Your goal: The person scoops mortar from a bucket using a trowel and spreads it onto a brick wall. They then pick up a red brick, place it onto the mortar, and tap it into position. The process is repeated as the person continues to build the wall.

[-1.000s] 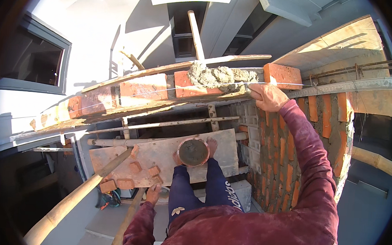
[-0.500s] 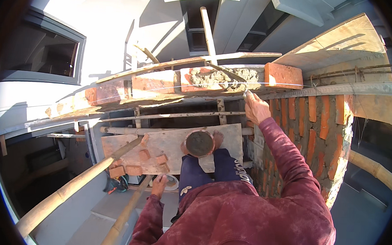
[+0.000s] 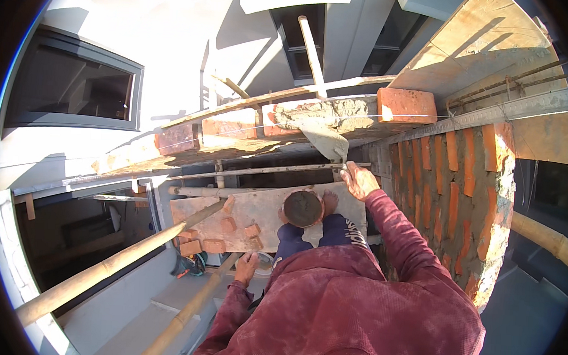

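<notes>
My right hand [image 3: 359, 181] is closed round the handle of a trowel [image 3: 326, 140]. The blade's flat face shows, its far end against the near edge of the mortar bed [image 3: 345, 113] on the brick course. A red brick [image 3: 407, 105] stands just right of that mortar, with a taut string [image 3: 358, 116] running along the wall. My left hand [image 3: 246, 267], fingers curled, is low beside the upper end of a bamboo pole [image 3: 190, 307]; whether it grips anything is hidden. Between my feet sits a round bucket [image 3: 303, 209] with grey mortar in it.
Broken brick pieces [image 3: 228, 225] lie on the plank platform [image 3: 270, 199]. A thick bamboo pole [image 3: 122, 262] slants across the left. On the right rises a brick wall [image 3: 453, 199] with mortar joints, near a plywood sheet [image 3: 477, 43]. A window [image 3: 74, 83] is at far left.
My right hand has drawn the trowel back toward me, off the top of the mortar, and turned it so the blade's face shows. My left hand stays low by the pole. The view has shifted slightly.
</notes>
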Available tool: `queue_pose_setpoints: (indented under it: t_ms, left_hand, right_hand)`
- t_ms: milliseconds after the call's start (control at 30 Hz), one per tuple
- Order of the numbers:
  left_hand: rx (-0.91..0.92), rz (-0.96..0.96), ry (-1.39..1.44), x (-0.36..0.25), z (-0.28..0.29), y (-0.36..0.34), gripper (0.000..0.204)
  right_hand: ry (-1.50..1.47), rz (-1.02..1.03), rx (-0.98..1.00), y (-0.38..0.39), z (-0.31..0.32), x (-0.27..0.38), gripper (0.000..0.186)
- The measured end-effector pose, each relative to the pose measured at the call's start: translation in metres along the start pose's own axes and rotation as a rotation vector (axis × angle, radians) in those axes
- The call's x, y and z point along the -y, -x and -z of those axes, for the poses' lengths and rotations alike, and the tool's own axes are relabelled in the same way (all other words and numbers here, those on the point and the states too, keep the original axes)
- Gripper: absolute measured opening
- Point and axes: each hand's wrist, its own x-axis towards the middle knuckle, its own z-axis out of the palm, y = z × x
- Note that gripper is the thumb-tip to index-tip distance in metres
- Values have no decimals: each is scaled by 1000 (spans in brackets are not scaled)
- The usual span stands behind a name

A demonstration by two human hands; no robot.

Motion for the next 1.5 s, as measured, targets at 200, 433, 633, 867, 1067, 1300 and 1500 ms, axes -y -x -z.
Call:
queue_pose_setpoints:
  t_ms: [200, 433, 633, 867, 1067, 1300, 1500]
  left_hand:
    - [-48, -118, -51, -15, 0, 2, 47]
    - [-132, -56, 37, 6, -8, 27, 48]
    - [-22, 33, -138, 42, -14, 46, 49]
    - [-152, 8, 178, 45, -15, 35, 48]
    - [-51, 0, 104, 23, -16, 28, 48]
    - [-168, -37, 165, 10, -19, 42, 45]
    - [-72, 80, -29, 37, -31, 52, 49]
  right_hand:
    - [122, -38, 101, -20, 32, -25, 32]
    - [150, -141, 118, 14, 56, 4, 31]
    - [105, -215, 41, -1, 59, -2, 33]
    - [228, -61, -44, 43, 74, 11, 27]
    - [468, -20, -28, -23, 67, -25, 29]
    - [247, -163, 45, 16, 109, -65, 32]
    - [-774, -403, 222, 46, 62, 40, 34]
